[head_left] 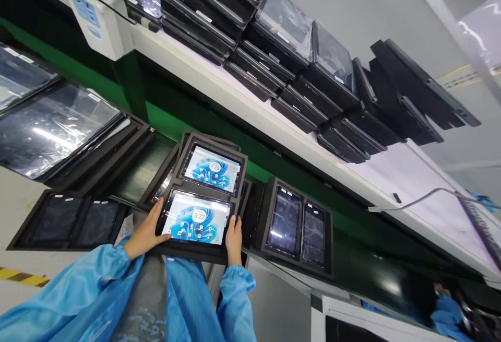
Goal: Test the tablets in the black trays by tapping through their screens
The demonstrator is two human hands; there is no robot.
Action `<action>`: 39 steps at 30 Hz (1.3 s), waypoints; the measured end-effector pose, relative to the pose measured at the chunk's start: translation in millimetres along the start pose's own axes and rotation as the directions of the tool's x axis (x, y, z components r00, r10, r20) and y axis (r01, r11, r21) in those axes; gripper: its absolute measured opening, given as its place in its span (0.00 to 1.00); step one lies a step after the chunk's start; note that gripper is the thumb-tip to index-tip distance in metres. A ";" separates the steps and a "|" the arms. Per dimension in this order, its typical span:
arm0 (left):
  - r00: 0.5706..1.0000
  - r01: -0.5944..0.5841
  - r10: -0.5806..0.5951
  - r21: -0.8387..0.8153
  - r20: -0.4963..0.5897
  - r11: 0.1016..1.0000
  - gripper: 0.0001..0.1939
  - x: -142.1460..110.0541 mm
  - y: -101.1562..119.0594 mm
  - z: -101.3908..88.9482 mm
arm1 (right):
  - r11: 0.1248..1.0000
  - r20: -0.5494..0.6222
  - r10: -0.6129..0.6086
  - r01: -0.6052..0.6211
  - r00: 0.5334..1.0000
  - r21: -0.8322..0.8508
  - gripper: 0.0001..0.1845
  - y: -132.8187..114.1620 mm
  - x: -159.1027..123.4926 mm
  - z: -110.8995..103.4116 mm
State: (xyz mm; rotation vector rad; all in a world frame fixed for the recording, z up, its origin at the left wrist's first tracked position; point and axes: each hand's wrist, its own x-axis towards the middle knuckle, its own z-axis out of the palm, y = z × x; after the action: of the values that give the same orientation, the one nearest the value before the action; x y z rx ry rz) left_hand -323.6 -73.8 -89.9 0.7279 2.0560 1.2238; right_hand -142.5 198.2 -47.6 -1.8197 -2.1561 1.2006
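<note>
A tablet with a lit screen (195, 219) reading 5:22 lies between my two hands. At its left edge is my left hand (145, 230), the thumb over the lower left corner. My right hand (234, 240) is closed around the right edge, fingers partly hidden. Just beyond, a second lit tablet (213, 168) reading 7:28 sits in the upper slot of a black foam tray (242, 167). Whether the nearer tablet is fully seated in the lower slot or slightly raised, I cannot tell. More trays are stacked beneath.
To the right, another foam tray (331, 232) holds two dark tablets on the green bench (364, 263). A tray with dark tablets (58, 222) is at the left. Stacked tablets (289, 65) line the white shelf (188, 70) above, beside a power strip (94, 13). A person's blue sleeve (448, 313) appears far right.
</note>
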 end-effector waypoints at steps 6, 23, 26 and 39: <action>0.998 0.050 -0.053 -0.098 -0.035 0.994 0.49 1.4 0.8 5.5 | 0.996 0.024 -0.071 0.070 0.997 0.050 0.45 -16.1 18.0 -3.4; 0.904 0.368 -0.423 -0.389 -0.062 0.844 0.49 -10.7 20.6 36.6 | 0.913 0.124 -0.184 0.123 0.975 0.390 0.42 -32.1 85.0 -20.4; 0.882 0.385 -0.455 -0.368 -0.124 0.846 0.47 1.7 22.0 33.0 | 0.881 0.105 -0.217 0.148 0.971 0.450 0.41 -52.5 107.5 -18.2; 0.899 0.162 -0.170 -0.054 -0.404 0.985 0.46 199.6 58.1 -4.7 | 0.816 0.221 -0.302 0.132 0.927 0.562 0.45 -79.1 145.2 -14.8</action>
State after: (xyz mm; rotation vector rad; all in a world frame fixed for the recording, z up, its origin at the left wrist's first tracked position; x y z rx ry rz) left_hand -448.6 92.2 -82.8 0.2892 2.3792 1.3816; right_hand -241.2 331.7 -50.1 -1.1758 -1.8076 1.8792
